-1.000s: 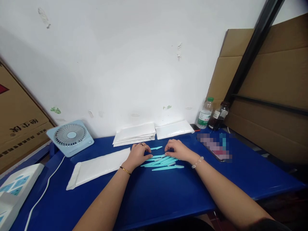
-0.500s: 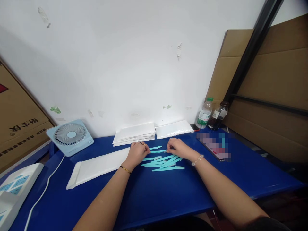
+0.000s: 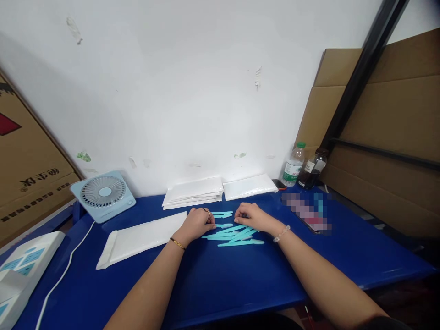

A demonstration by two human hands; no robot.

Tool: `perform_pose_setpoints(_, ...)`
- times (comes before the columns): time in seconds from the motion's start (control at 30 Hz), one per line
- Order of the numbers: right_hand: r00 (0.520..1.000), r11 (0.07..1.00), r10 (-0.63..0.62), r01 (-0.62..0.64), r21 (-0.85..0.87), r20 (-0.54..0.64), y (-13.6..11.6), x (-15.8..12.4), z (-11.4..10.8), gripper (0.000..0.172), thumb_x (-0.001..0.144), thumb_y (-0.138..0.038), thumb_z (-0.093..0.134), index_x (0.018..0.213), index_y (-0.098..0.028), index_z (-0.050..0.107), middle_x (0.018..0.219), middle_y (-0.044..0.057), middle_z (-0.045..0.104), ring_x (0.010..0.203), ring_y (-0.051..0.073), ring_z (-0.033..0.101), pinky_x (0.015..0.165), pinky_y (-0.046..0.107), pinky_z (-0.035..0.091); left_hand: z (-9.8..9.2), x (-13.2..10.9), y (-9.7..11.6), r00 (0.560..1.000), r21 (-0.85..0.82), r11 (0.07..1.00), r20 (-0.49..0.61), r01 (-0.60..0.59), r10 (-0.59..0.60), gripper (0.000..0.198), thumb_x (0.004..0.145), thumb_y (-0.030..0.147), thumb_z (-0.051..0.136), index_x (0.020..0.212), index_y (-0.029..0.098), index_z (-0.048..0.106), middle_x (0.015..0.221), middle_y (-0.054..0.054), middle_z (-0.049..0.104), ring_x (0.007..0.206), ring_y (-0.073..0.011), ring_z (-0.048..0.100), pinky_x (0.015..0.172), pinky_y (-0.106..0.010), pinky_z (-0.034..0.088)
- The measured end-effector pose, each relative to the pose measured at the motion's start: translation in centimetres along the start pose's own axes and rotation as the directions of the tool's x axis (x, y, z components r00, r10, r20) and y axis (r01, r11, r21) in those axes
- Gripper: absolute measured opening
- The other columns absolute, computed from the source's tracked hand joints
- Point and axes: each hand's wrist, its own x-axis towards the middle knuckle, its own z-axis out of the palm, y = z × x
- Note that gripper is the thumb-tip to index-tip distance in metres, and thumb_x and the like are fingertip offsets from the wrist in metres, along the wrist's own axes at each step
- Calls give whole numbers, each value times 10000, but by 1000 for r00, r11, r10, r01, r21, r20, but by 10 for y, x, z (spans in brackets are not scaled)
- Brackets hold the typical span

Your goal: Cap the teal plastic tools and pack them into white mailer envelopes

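Several turquoise eyebrow razors lie in a loose, crossing pile on the blue table between my hands. My left hand is closed at the pile's left, thumb and fingertips pinching the end of one eyebrow razor, which points right. Just beyond it, two more razors lie close together, nearly parallel, their left ends hidden behind my left hand. At the pile's right side, my right hand hovers with loosely curled fingers, thumb and fingertips apart, nothing visible between them.
A long white padded mailer lies left of my left hand. Stacked white mailers and another mailer sit by the wall. A blue fan and power strip stand left; a water bottle, dark jar and phone right.
My right hand has let go of a razor's tip, and that razor now lies beside the far one. My left hand has come slightly nearer, onto another razor's end.
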Motion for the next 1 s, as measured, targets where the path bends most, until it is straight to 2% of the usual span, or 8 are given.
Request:
perform_pose_setpoints(0.1, 996, 998, -66, 67, -7, 51, -9, 3, 8, 266, 879, -447, 537, 835, -226, 678, 851, 19, 641, 843, 172, 561, 822, 335, 315, 3, 3, 5, 997, 3, 1000, -69, 27, -26, 146, 795, 354, 603, 760, 227, 665, 832, 8, 666, 868, -176, 583, 795, -316, 333)
perform_pose_setpoints(0.2, 994, 993, -101, 103, -57, 29, -9, 7, 7, 264, 915, -402, 496, 828, -225, 671, 848, 18, 659, 869, 173, 551, 812, 331, 294, 4, 3, 8, 990, 9, 999, -134, 43, -41, 174, 802, 385, 593, 788, 227, 666, 862, -5, 660, 852, -181, 583, 816, -329, 345)
perform_pose_setpoints(0.4, 996, 988, 24, -36, -147, -82, 14, 1, -14, 241, 905, -370, 505, 831, -231, 687, 864, 26, 669, 892, 190, 555, 813, 341, 275, 6, 4, -3, 961, 31, 988, -239, 152, -141, 137, 823, 331, 576, 792, 225, 657, 885, -17, 663, 901, -214, 589, 834, -364, 353)
perform_pose_setpoints(0.53, 996, 990, 64, -71, -118, -67, 20, -9, -27, 174, 831, -384, 604, 816, -237, 695, 870, 16, 649, 857, 187, 573, 824, 340, 278, 7, 4, -6, 935, -1, 983, -308, 182, -174, 212, 806, 341, 612, 989, 236, 635, 1020, -24, 657, 983, -227, 579, 851, -364, 359)
perform_pose_setpoints(0.67, 992, 992, 53, -39, -117, 118, 18, -12, -26, 132, 732, -343, 711, 748, -217, 676, 838, 2, 625, 823, 184, 577, 818, 337, 283, 7, 2, 2, 960, -32, 995, -262, 94, -99, 193, 812, 397, 610, 936, 255, 652, 990, 2, 660, 971, -215, 578, 846, -345, 359)
perform_pose_setpoints(0.73, 986, 991, 56, -36, -126, 157, 16, -11, -22, 140, 731, -331, 713, 731, -204, 653, 823, -2, 609, 830, 183, 570, 812, 332, 286, 8, 1, 8, 972, -35, 999, -230, 35, -42, 215, 823, 433, 595, 925, 256, 661, 984, 3, 659, 955, -204, 578, 840, -338, 354)
perform_pose_setpoints(0.87, 990, 995, -17, 31, -94, 137, 10, -7, -14, 161, 797, -346, 656, 770, -193, 615, 842, 4, 589, 846, 175, 548, 806, 320, 295, 14, 2, 17, 983, 40, 995, -159, -86, 92, 244, 860, 443, 554, 980, 262, 665, 986, -4, 669, 948, -201, 567, 818, -340, 336)
perform_pose_setpoints(1.0, 994, 992, -81, 88, -95, 79, 8, -4, -12, 168, 821, -349, 637, 774, -192, 602, 854, 10, 593, 843, 168, 541, 805, 319, 291, 16, 4, 15, 987, 139, 988, -132, -71, 90, 240, 895, 401, 512, 896, 241, 692, 907, -26, 687, 913, -205, 558, 800, -346, 325)
